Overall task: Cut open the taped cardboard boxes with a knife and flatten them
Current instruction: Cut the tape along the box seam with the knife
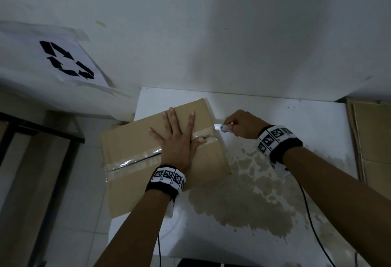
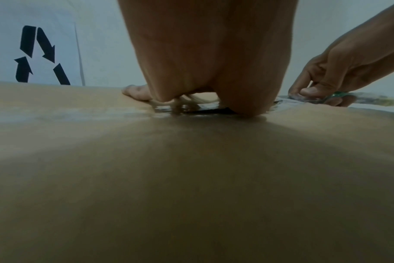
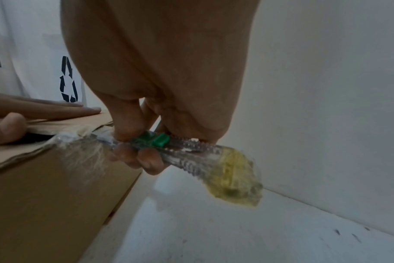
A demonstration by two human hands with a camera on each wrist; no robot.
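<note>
We are pressing our left hand (image 1: 177, 139) flat, fingers spread, on the cardboard box (image 1: 135, 137) lying on the white counter (image 1: 306, 182). Our right hand (image 1: 241, 124) is gripping a clear utility knife (image 3: 187, 153), fingers curled round it, at the box's right edge where the tape (image 1: 135, 159) ends. The seam is gaping under our thumb. Bare counter is lying right of the box.

knife (image 3: 187, 153) blade: hidden under tape | tip: blurred, perhaps inside box (image 3: 45, 195)
</note>
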